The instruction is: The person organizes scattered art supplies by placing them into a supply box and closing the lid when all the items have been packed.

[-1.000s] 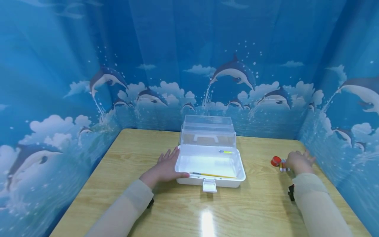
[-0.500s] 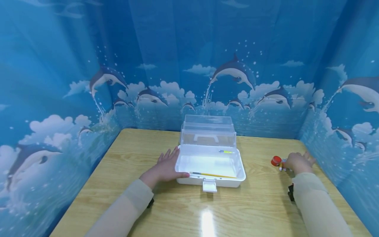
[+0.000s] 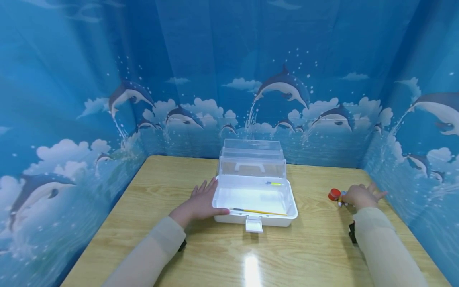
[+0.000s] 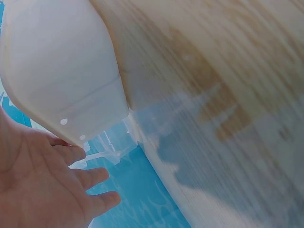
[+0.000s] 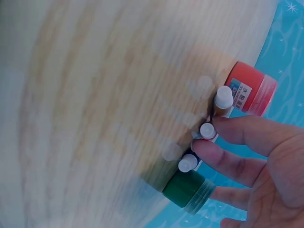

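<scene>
One open white box, two brushes inside it, two paint jars, one red, one green, three small white-capped tubes, two hands.

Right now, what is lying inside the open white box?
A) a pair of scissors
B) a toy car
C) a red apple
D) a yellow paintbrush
D: in the head view a thin yellow paintbrush lies along the front edge inside the white box, whose clear lid stands open behind it; no scissors, apple or car shows there.
</scene>
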A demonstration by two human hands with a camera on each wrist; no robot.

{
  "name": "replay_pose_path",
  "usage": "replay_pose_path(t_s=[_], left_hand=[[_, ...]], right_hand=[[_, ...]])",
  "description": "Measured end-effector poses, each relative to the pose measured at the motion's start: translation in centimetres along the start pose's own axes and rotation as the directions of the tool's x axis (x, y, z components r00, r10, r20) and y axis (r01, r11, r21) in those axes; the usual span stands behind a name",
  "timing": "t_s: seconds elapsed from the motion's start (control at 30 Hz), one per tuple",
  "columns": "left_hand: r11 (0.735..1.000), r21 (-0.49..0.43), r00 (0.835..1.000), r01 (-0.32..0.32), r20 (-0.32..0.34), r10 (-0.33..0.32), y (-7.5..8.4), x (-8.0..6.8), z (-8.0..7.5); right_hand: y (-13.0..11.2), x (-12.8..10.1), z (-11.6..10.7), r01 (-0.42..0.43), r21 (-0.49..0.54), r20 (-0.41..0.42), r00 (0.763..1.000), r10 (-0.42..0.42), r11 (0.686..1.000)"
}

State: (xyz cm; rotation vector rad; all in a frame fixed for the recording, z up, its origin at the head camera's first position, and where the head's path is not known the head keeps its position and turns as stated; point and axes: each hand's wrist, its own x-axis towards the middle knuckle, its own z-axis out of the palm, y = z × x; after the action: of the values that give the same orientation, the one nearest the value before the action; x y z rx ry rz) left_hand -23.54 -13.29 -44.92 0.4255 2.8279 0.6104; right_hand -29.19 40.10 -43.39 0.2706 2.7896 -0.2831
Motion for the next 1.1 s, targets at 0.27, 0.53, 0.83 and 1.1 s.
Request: replay_pose_path(t_s=[0.27, 0.53, 0.83, 1.1], left_hand=[[1.000, -0.001, 1.000, 0.004, 0.001, -0.004, 0.0, 0.0, 0.0], [1.000, -0.005, 1.000, 0.014, 0.003, -0.014, 0.0, 0.1, 0.1], [1.000, -0.004, 1.000, 0.008, -0.002, -0.008, 0.1, 0.0, 0.0], [1.000, -0.001, 1.000, 0.008, 0.002, -0.008, 0.1, 0.1, 0.1]], right_hand=[[0.1, 0.1, -0.2, -0.009, -0.007, 0.009, 1.000, 0.009, 1.000], [0.1, -0.5, -1.2, 0.006, -0.012, 0.042, 0.999, -0.006, 1.000], [-0.1, -1.3, -2.6, -0.043, 0.015, 0.029, 0.999, 0.042, 0.999], [-0.1, -2.0, -3.7, -0.006, 0.059, -0.048, 0.999, 0.009, 0.998]])
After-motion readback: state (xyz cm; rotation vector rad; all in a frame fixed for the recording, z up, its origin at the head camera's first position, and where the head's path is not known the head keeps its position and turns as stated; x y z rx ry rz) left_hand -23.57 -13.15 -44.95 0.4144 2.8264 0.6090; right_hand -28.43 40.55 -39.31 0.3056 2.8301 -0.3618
